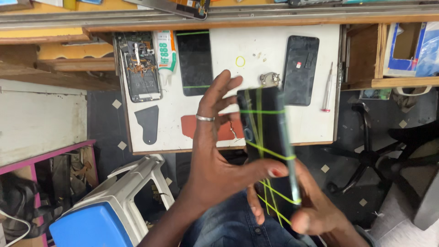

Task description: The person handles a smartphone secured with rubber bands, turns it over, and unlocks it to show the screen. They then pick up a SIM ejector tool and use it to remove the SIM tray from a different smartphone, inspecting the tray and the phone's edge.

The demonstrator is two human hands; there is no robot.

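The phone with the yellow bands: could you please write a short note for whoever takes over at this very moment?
Left hand: spread against the phone, thumb pressed on its face; a ring on one finger.
Right hand: grips the phone's lower end from below.
Phone: held on edge above the lap, in front of the white table, with several yellow rubber bands crossing it.
On the table: an opened phone with bare insides, a dark screen panel with green bands, a dark back cover, a loose yellow band, a screwdriver, a glue tube.
Done: bands on the held phone.
Left: cannot tell from this view.
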